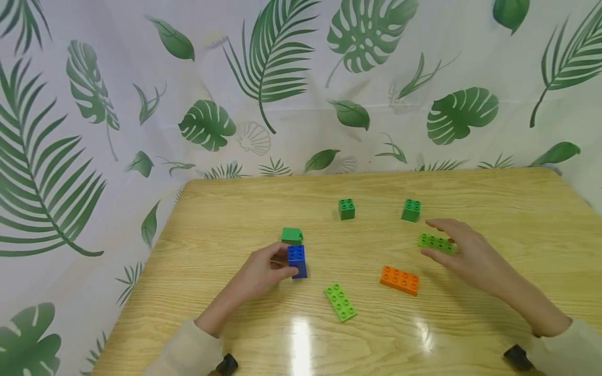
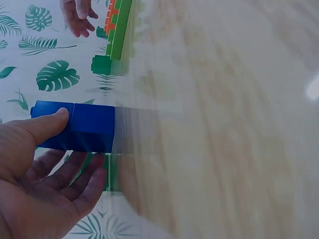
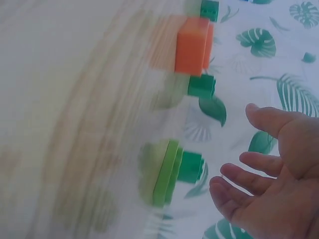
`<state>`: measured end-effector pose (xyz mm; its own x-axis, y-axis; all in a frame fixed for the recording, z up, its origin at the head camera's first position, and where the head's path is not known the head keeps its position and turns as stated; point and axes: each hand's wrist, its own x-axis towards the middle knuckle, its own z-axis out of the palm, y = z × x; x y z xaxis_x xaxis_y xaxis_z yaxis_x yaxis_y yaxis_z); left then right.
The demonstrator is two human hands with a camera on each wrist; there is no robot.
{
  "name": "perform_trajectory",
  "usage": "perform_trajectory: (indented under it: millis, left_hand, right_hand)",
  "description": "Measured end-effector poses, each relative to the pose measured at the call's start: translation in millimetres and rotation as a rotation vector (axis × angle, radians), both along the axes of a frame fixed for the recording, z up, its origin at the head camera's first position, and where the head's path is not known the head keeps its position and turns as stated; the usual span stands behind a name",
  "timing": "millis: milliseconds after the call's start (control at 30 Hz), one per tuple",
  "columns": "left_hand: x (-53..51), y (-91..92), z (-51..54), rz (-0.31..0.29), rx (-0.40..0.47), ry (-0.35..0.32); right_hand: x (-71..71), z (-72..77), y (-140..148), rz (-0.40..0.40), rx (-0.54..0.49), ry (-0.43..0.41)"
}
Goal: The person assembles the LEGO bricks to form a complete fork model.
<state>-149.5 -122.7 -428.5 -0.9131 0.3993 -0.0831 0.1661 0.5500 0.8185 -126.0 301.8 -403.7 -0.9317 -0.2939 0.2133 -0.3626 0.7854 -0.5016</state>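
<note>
My left hand [image 1: 263, 269] holds two stacked blue building bricks [image 1: 297, 262] upright on the table, with the thumb on the near side. In the left wrist view, the seam between the two blue bricks [image 2: 92, 124] shows beside the thumb. Just behind them lies a green brick [image 1: 291, 235] on its side, partly hidden. Over on the right, my right hand [image 1: 475, 256] hovers with fingers spread around a light green brick [image 1: 430, 241], whose right end it covers. The right wrist view shows a gap between the fingers and this light green brick [image 3: 167, 174].
An orange brick [image 1: 400, 280] lies studs up between the hands. Nearer the front is another light green brick [image 1: 340, 302]. Two green bricks [image 1: 346, 209] stand farther back on the wooden table [image 1: 226, 209]. A leaf-patterned cloth [image 1: 291, 146] hangs behind the table.
</note>
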Motion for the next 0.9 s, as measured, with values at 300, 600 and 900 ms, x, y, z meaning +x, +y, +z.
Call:
perform_trajectory:
  millis: [300, 600, 900]
  left_hand:
    - [0.6, -19.3, 1.2, 0.091, -0.007, -0.016]
    - [-9.2, -48.3, 5.1, 0.140, -0.040, -0.007]
    - [-27.1, -75.4, 6.0, 0.219, -0.094, 0.003]
  right_hand:
    - [3.8, -6.7, 31.3, -0.071, 0.004, -0.031]
    - [4.1, -10.8, 53.3, -0.112, 0.006, -0.104]
    - [1.3, -16.5, 61.3, -0.121, 0.027, -0.078]
